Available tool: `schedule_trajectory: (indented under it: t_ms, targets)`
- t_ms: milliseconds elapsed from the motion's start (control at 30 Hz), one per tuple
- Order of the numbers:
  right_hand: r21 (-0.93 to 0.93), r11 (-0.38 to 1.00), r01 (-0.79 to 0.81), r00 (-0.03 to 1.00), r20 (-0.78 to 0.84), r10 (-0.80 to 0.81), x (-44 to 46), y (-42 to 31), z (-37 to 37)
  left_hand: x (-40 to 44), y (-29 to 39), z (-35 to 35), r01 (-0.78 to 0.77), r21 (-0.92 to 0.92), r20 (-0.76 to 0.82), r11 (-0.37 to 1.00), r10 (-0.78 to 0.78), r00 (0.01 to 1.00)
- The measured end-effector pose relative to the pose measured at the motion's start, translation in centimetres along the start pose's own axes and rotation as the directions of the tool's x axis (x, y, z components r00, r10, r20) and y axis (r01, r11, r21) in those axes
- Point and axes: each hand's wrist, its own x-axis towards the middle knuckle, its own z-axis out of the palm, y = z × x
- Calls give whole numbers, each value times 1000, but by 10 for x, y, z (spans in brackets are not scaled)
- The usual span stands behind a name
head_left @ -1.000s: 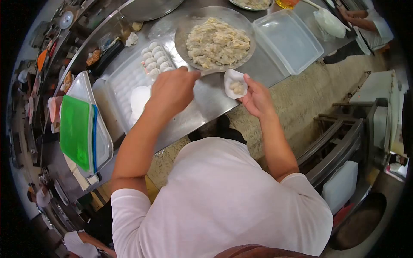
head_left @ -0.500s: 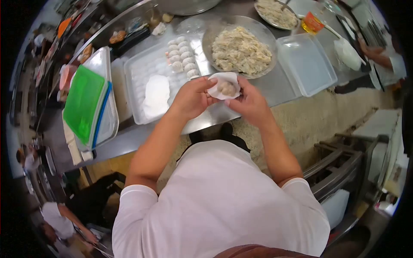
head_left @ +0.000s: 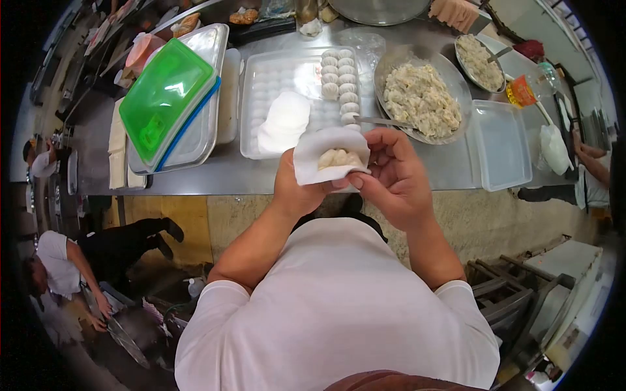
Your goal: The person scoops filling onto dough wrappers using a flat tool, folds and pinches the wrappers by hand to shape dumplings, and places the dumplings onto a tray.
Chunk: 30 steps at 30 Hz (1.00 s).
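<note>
Worktop [head_left: 450, 171] looks like smooth sheet metal, kinda shiny with smeary reflections. The wide bowl [head_left: 464, 90] is metal too, semi-glossy, and the mound of filling [head_left: 422, 98] in it is lumpy, rough and moist-looking. Held wrapper [head_left: 312, 151] is smooth, matt, almost papery; same dull white finish on the wrapper stack [head_left: 285, 118]. Tray [head_left: 246, 127] is see-through glossy plastic. Green lid [head_left: 171, 88]: slick plastic, bright glare spots. Rectangular container [head_left: 503, 158] is cloudy, smooth plastic. White T-shirt [head_left: 352, 287] is plain matt cloth.

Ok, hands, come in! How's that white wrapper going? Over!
Left hand and right hand both holding the white wrapper. Filling inside, still showing, wrapper open. Metal utensil just beyond, nothing blocking. Over.
</note>
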Motion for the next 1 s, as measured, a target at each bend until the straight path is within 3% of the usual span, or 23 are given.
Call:
schedule_trajectory:
  t_ms: [33, 133, 233, 367, 433, 467, 533, 667, 733, 867, 933, 1000]
  targets:
    - [35, 999, -18, 1000, 6, 18, 0, -2, 6, -4, 4, -3, -2, -7, 11, 1000, 2, 1000]
    - [-10, 997, 70, 998, 0, -70, 2, -3, 30, -10, 18, -14, -207, 160, 31, 965, 204, 978]
    - [58, 998, 17, 999, -30, -15, 6, -9, 54, -16, 33, -27, -290, 167, 71, 942, 282, 957]
    - [10, 1000, -30, 999, -29, 30, 5, 1, 67, -26, 47, -45, -175, -9, 3, 985, 175, 985]
    - [-181, 981, 72, 995, -58, -83, 5, 10, 73, -26, 46, -61, -263, 96, 130, 960, 250, 959]
    - [-190, 979, 69, 995, -60, -82, 7, 11, 78, -27, 48, -65, -264, 88, 131, 961, 251, 959]
    - [-284, 934, 218, 967, -65, -246, 14, 14, 91, -30, 51, -71, -285, 102, 135, 953, 270, 953]
    - [-104, 986, 127, 983, -117, -139, 14, 14, 115, -37, 68, -72, -198, -52, 121, 979, 203, 972]
    - [-302, 937, 174, 980, -35, -194, 14, 16, 114, -39, 67, -84, -300, 133, 171, 945, 276, 946]
    - [-136, 988, 75, 992, -95, -88, 15, 18, 130, -45, 80, -94, -317, 249, 196, 915, 273, 942]
    - [-257, 955, 145, 986, -49, -162, 17, 20, 132, -44, 83, -100, -465, 367, 280, 806, 381, 881]
    - [-322, 936, 143, 988, -3, -152, 17, 17, 132, -48, 93, -97, -439, 358, 233, 824, 376, 897]
